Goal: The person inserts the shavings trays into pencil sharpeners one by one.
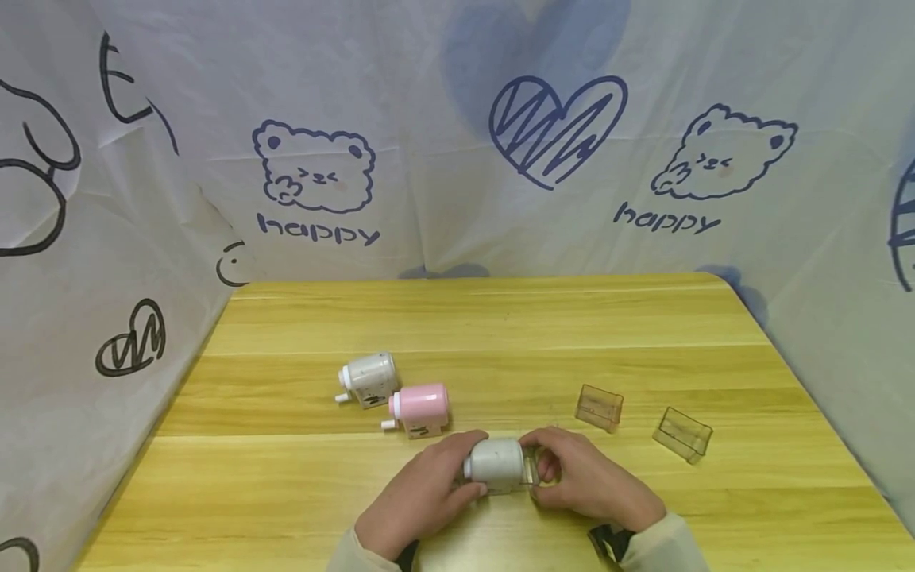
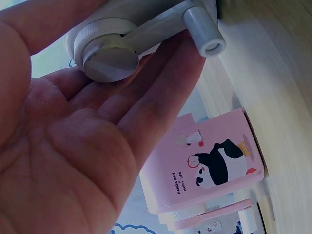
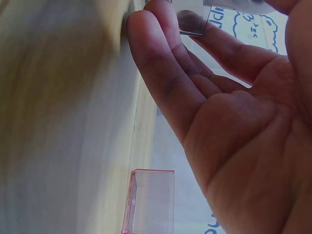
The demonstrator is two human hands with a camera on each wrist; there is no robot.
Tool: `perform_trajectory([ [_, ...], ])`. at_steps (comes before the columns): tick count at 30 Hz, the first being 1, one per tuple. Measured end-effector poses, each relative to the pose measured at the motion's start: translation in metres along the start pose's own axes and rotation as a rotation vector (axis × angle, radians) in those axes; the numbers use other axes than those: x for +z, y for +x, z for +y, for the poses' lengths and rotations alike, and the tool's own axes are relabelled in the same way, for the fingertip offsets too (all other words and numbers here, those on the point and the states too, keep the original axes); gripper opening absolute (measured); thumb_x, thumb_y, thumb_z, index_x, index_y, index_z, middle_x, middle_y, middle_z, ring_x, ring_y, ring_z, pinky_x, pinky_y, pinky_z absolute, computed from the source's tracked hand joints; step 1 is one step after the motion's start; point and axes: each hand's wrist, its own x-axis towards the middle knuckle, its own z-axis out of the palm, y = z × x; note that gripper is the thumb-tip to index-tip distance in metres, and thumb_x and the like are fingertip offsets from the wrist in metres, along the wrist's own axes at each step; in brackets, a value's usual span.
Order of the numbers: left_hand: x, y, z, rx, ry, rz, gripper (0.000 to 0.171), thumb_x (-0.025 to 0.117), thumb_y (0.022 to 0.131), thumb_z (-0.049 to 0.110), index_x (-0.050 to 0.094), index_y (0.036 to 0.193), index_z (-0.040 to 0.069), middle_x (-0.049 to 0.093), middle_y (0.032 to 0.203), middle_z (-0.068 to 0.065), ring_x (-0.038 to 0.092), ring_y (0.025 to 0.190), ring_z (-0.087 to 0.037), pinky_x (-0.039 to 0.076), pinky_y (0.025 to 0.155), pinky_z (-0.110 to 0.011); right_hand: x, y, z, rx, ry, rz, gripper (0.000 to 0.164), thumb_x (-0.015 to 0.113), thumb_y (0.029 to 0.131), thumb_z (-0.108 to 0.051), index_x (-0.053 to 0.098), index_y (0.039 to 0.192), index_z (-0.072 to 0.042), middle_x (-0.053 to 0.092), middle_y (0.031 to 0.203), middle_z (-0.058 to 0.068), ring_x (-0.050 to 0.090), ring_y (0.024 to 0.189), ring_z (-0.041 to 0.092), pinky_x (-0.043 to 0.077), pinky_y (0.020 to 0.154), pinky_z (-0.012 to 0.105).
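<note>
In the head view, a pale grey hand-crank pencil sharpener (image 1: 496,463) lies between both hands near the table's front. My left hand (image 1: 427,486) grips its crank end, with thumb and fingers on either side. The white crank handle (image 2: 204,31) juts past the fingers in the left wrist view. My right hand (image 1: 592,481) pinches a clear plastic shavings drawer (image 1: 530,469) at the sharpener's right end. In the right wrist view the drawer (image 3: 194,14) shows between the fingertips; how far it sits inside the body is hidden.
A pink sharpener (image 1: 423,409) with a panda print and another pale grey sharpener (image 1: 375,380) stand to the left, beyond the left hand. On the right lie two loose transparent drawers, one orange-pink (image 1: 599,407), one dark-tinted (image 1: 682,434). Printed cloth (image 1: 443,199) surrounds the wooden table (image 1: 536,318).
</note>
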Motion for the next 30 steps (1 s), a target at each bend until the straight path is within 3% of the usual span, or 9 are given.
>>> perform_trajectory([
  [30,0.0003,-0.0001,0.0008,-0.017,-0.007,0.000,0.049,0.067,0.087,0.025,0.050,0.131,0.012,0.057,0.123,0.002,0.053,0.104,-0.009,0.045,0.092,-0.034,0.0009,-0.0003,0.0008,-0.004,0.000,-0.001,0.056,0.076,0.074,-0.016,0.054,0.125,-0.007,0.057,0.095,-0.001,0.056,0.081,0.014,0.050,0.072,0.030],
])
